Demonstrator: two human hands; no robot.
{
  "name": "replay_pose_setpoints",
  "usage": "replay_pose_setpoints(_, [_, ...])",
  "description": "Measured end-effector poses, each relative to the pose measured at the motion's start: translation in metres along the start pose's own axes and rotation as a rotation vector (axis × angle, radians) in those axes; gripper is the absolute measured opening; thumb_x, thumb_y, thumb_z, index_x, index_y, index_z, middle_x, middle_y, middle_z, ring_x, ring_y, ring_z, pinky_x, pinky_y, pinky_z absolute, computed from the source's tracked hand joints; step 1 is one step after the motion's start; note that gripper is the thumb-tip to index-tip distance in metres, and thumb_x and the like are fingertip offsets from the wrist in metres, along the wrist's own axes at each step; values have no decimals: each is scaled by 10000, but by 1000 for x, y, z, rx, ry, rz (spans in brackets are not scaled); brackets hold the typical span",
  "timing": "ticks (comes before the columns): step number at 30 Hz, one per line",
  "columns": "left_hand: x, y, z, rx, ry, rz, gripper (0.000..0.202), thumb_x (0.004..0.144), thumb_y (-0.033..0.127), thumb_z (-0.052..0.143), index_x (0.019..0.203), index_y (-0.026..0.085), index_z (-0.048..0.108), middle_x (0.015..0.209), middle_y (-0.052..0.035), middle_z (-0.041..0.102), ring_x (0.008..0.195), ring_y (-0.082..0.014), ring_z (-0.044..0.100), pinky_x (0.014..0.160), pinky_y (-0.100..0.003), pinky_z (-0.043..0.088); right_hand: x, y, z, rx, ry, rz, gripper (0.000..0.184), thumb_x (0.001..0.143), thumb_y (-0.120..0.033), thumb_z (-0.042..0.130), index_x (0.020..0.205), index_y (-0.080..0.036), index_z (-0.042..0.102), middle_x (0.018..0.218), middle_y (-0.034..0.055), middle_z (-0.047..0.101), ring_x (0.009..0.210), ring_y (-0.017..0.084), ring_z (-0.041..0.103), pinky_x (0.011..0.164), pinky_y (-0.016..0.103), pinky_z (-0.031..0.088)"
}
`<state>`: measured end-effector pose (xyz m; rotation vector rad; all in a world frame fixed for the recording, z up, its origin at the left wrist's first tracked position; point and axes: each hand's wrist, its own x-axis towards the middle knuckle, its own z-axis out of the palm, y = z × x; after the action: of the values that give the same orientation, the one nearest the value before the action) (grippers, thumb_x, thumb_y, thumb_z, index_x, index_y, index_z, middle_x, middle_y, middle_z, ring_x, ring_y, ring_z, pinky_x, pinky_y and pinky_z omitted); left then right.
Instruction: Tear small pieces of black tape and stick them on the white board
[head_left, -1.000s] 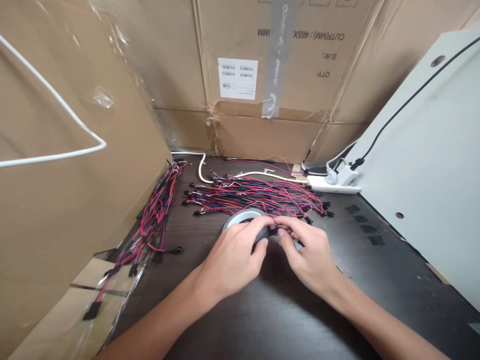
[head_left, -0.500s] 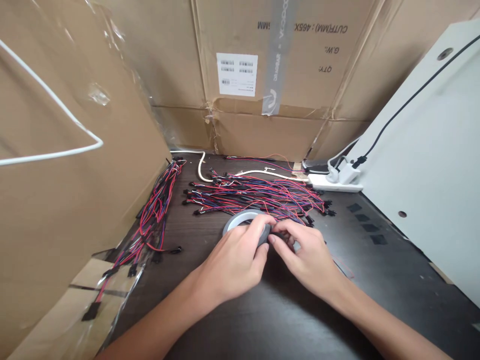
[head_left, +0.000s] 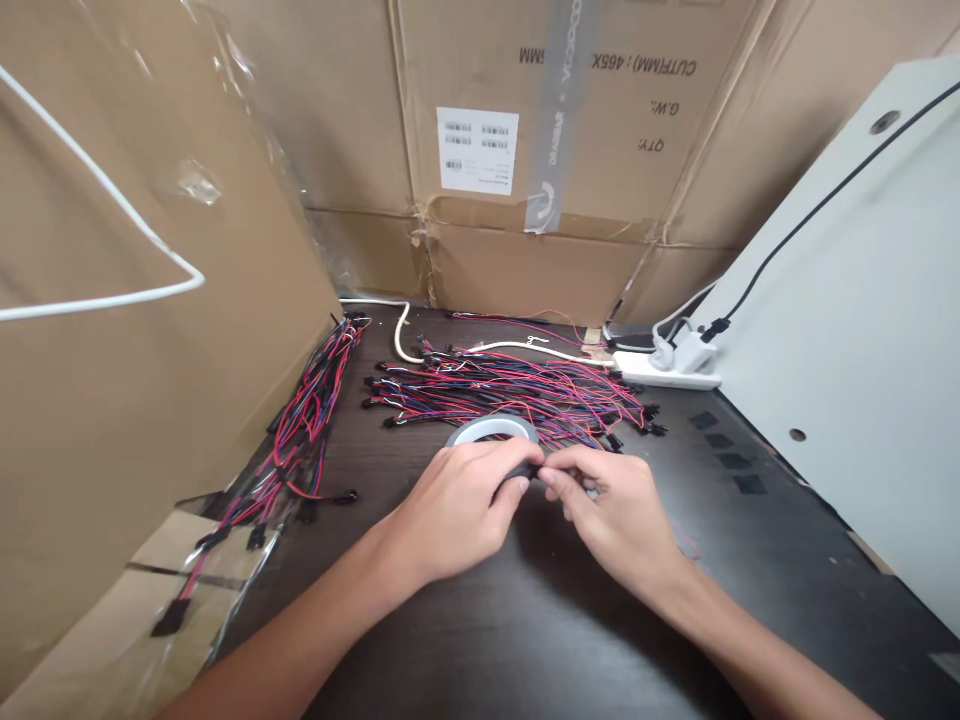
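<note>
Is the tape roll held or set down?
Held: the left hand wraps over the tape roll, leaving its upper arc showing; the right hand pinches at its edge.

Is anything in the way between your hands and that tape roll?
No, nothing visible is in the way. Your left hand is on the roll of tape, and your right hand is pinching right next to it. The red and blue wires lie behind the roll, not between.
</note>
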<state>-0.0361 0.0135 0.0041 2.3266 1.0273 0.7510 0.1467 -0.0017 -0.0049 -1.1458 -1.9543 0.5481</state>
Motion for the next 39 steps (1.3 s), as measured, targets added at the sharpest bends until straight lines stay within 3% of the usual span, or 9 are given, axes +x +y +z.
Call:
replay_pose_setpoints(5, [-1, 0, 2, 11, 0, -44, 233, 874, 114, 486, 1074, 211, 553, 1019, 8, 680, 883, -165, 653, 750, -295, 483, 2, 3, -1, 51, -55, 142, 144, 873, -158, 534, 810, -151, 663, 593, -16, 617, 444, 84, 532, 484, 205, 405])
replay_pose_setpoints(10, [-1, -1, 3, 50, -24, -114, 253, 853, 143, 493, 1096, 204, 526, 938, -15, 679, 794, -184, 647, 683, -309, 477, 1, 6, 0, 92, -112, 291, 291, 844, -178, 536, 1125, -150, 608, 587, -35, 615, 477, 114, 557, 516, 224, 432])
replay_pose_setpoints(12, [-1, -1, 4, 46, -39, -158, 261, 845, 157, 495, 1101, 205, 516, 931, -18, 674, 799, -192, 646, 690, -320, 482, 1, 8, 1, 88, -116, 316, 249, 843, -193, 541, 1081, -150, 603, 587, -27, 623, 488, 123, 565, 509, 227, 423])
replay_pose_setpoints(15, [0, 1, 3, 84, -65, -260, 243, 835, 202, 515, 1078, 188, 508, 910, -33, 667, 798, -217, 648, 694, -347, 494, 0, 9, 1, 27, -111, 232, 92, 852, -194, 546, 893, -163, 622, 590, -13, 628, 502, 123, 569, 523, 229, 417])
replay_pose_setpoints(19, [2, 4, 2, 266, -165, -320, 190, 860, 266, 498, 1010, 167, 559, 912, -67, 675, 833, -274, 659, 727, -409, 506, -1, 9, 0, -96, -121, 121, 112, 850, -151, 562, 744, -175, 593, 588, -21, 608, 499, 108, 533, 517, 224, 375])
replay_pose_setpoints(24, [4, 7, 3, 405, -313, -282, 251, 916, 254, 386, 887, 155, 615, 889, -86, 684, 840, -309, 661, 743, -463, 516, -4, 8, 3, -186, -122, 68, 96, 845, -123, 564, 764, -175, 564, 704, -7, 620, 576, 116, 510, 565, 236, 379])
replay_pose_setpoints(30, [2, 10, 6, 417, -310, -276, 263, 934, 240, 357, 937, 155, 606, 882, -81, 682, 825, -323, 668, 708, -482, 526, -5, 8, 6, -112, -80, 66, 120, 859, -136, 546, 745, -170, 534, 983, 60, 625, 806, 151, 576, 641, 243, 426])
replay_pose_setpoints(35, [0, 10, 7, 365, -311, -248, 245, 929, 182, 340, 939, 144, 582, 873, -87, 670, 812, -305, 664, 719, -454, 521, -4, 9, 6, -111, -109, 44, 150, 866, -133, 576, 723, -166, 545, 667, -6, 571, 588, 111, 499, 574, 228, 384])
replay_pose_setpoints(39, [-1, 10, 8, 313, -309, -267, 220, 918, 167, 352, 944, 146, 569, 885, -87, 662, 833, -293, 660, 737, -431, 517, -5, 7, 7, -97, -147, 126, 70, 839, -114, 557, 805, -173, 572, 568, -40, 511, 495, 102, 445, 509, 220, 340])
